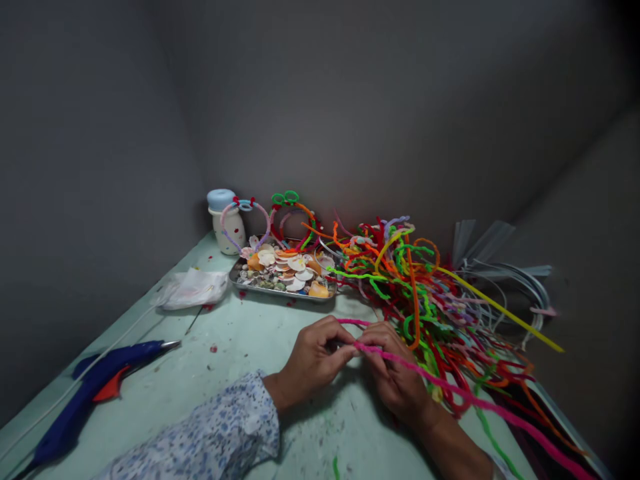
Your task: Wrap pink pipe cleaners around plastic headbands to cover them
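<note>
A long pink pipe cleaner (453,387) runs from between my fingertips out over my right wrist to the lower right. My left hand (317,353) pinches it, thumb against fingers. Close beside, my right hand (395,373) has its fingers closed on the same pipe cleaner. Another pink stretch shows just behind the fingertips; whether it is the same piece I cannot tell. Both hands are above the table (235,353), in front of a metal tray (280,291) of shells. To their right spreads a tangled heap of coloured pipe cleaners (425,287).
A blue glue gun (95,393) with an orange trigger lies at left, its pale cord crossing it. Behind it are a plastic bag (195,290) and a white jar (229,230) with a blue lid. Pipe-cleaner-wrapped hoops (245,207) stand by the tray. Grey walls enclose the table.
</note>
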Action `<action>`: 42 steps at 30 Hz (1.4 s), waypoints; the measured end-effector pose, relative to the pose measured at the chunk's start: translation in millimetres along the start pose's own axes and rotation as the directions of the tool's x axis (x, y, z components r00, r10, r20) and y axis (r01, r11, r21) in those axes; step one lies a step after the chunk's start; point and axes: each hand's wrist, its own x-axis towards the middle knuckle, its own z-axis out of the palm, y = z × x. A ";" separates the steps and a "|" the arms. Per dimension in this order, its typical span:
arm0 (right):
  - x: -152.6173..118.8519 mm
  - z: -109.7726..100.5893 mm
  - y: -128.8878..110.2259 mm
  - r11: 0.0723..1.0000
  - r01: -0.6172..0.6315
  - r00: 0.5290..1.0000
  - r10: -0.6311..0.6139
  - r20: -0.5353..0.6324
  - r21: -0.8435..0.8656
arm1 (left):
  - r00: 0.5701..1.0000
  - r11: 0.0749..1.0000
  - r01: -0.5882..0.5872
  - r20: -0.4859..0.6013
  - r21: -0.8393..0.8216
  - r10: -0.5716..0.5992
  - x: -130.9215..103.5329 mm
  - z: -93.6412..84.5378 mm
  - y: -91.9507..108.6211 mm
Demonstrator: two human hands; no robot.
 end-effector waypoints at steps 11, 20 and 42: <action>0.1 -0.3 -1.9 1.000 0.012 1.000 -0.012 0.019 -0.029 | 1.000 0.999 0.025 0.001 -0.020 -0.025 -0.9 1.0 1.7; -1.1 0.0 2.7 0.998 0.046 0.999 -0.046 0.001 -0.040 | 0.995 0.994 0.096 -0.002 -0.048 -0.096 -0.8 1.1 4.2; 2.0 1.5 2.4 0.998 0.037 0.998 -0.039 -0.045 -0.043 | 0.960 0.953 0.278 0.030 -0.119 -0.277 0.7 3.3 5.0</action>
